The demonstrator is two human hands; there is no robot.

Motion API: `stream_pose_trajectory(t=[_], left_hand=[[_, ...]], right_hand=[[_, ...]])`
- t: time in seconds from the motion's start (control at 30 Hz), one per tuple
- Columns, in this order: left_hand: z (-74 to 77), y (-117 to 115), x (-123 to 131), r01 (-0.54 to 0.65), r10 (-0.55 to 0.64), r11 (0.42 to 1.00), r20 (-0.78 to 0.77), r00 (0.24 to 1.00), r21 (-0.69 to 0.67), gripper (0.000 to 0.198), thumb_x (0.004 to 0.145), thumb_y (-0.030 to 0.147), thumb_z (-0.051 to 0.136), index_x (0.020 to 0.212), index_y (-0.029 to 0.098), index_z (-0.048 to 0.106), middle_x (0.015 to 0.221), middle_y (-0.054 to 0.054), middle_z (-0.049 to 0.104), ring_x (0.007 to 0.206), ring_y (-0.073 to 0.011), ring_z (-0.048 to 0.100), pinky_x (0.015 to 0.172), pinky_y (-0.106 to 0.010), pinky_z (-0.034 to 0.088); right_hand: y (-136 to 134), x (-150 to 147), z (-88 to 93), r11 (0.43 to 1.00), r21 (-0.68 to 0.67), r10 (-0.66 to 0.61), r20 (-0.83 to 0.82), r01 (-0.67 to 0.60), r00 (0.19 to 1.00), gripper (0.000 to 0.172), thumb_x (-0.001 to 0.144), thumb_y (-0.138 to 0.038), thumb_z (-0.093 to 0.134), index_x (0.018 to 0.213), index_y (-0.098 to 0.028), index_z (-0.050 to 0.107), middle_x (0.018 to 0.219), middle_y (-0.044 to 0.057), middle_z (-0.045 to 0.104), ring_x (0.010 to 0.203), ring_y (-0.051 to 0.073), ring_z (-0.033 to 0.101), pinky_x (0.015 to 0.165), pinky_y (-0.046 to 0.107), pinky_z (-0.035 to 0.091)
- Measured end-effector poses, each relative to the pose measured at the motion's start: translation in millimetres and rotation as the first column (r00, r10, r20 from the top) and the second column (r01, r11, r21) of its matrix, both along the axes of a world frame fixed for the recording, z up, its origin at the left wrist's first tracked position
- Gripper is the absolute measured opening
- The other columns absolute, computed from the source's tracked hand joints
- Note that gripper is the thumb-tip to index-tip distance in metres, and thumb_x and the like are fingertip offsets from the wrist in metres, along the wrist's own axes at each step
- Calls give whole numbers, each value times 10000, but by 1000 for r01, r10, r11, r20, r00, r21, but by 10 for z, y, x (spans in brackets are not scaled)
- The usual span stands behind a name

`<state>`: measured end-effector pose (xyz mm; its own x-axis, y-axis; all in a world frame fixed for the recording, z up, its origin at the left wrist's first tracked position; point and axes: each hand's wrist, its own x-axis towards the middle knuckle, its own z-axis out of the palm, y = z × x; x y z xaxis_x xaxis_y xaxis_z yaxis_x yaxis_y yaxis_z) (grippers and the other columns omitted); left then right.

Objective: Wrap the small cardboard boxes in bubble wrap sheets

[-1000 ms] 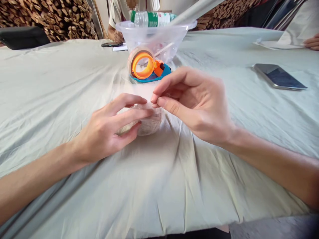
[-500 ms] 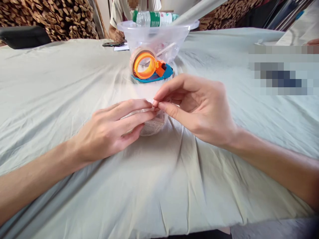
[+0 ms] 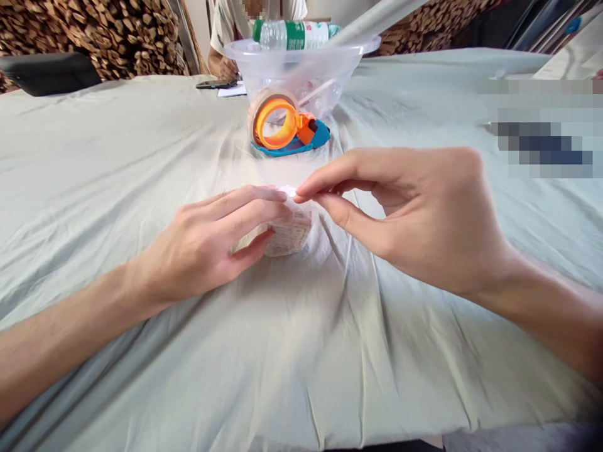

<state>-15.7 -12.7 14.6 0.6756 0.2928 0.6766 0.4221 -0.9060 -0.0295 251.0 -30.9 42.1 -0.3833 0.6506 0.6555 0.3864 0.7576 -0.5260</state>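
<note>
A small clear plastic bag of pale grains (image 3: 288, 233) sits on the cloth-covered table (image 3: 141, 157) in the middle. My left hand (image 3: 214, 242) wraps round the bag's left side, fingers curled over its top. My right hand (image 3: 414, 210) pinches the white gathered top of the bag between thumb and forefinger. Just behind the bag lies an orange and blue tape dispenser (image 3: 282, 125) with a roll of clear tape.
A clear plastic bowl (image 3: 301, 66) stands behind the dispenser, with a green-labelled water bottle (image 3: 294, 32) behind it. Another person sits at the far side, a phone (image 3: 215, 83) and paper before them. A blurred patch lies at right. The table's near edge is close.
My right hand has drawn nearer the camera while keeping its pinch on the bag's top. My left hand has settled flatter over the bag.
</note>
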Motion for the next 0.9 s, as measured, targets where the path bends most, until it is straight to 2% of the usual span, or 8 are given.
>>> stream_pose_trajectory(t=[0.13,0.23,0.4,0.57,0.63,0.7,0.77,0.9], left_hand=[[-6,19,-6,3,-3,1000,8,1000,-18,358,1072,30,705,1346,259,735,1443,-15,845,1283,-179,856,1125,-251,682],[-12,36,-6,12,-11,999,31,999,-32,369,1060,35,715,1358,253,735,1405,-10,853,1278,-175,852,1073,-239,680],[-13,65,-17,26,-22,998,60,998,-65,390,1039,76,731,1400,224,722,1340,-38,850,1202,-176,853,970,-227,683],[-17,63,-41,6,-1,996,50,999,-93,402,1078,86,689,1429,282,712,1376,-19,834,1246,-184,838,996,-257,698],[-17,67,-49,2,3,995,53,999,-101,375,1093,124,687,1416,313,712,1365,-8,834,1228,-189,840,962,-268,709],[-16,80,-56,3,3,994,58,998,-111,354,1096,151,693,1406,321,717,1341,-7,836,1200,-189,841,924,-266,713],[-16,100,-62,16,-9,994,64,998,-108,344,1100,159,693,1403,318,727,1322,-5,837,1186,-181,839,916,-264,715],[-22,133,-69,57,-51,995,71,996,-81,346,1104,144,687,1416,285,737,1324,-5,835,1199,-173,833,972,-274,723]], right_hand=[[-22,14,43,1000,16,2,7,-2,1000,297,991,-8,627,1014,-235,817,1059,-18,892,992,155,857,954,256,713],[-15,36,26,999,41,2,20,-3,1000,303,974,-12,595,1015,-226,804,1044,-18,889,970,142,851,939,241,703],[16,54,-54,999,55,1,10,-1,1000,247,1012,-72,681,1037,-283,806,1058,-25,882,973,186,842,945,331,717],[34,55,-104,999,20,26,-42,-25,999,124,1051,-184,797,1048,-307,812,1070,-22,868,962,194,820,945,351,724],[42,82,-91,1000,7,28,-20,-28,999,126,1059,-199,801,1092,-319,816,1118,-20,866,1006,204,821,986,370,723],[54,124,-62,999,7,54,55,-54,997,199,1033,-199,834,1173,-339,818,1194,-15,863,1069,226,824,1048,402,716],[61,163,-27,998,48,37,147,-44,988,260,1016,-190,848,1216,-352,816,1208,-8,861,1075,240,828,1052,417,711],[25,182,27,977,204,-98,186,60,978,203,1073,-146,768,1121,-339,803,1092,-19,867,955,216,826,944,378,711]])
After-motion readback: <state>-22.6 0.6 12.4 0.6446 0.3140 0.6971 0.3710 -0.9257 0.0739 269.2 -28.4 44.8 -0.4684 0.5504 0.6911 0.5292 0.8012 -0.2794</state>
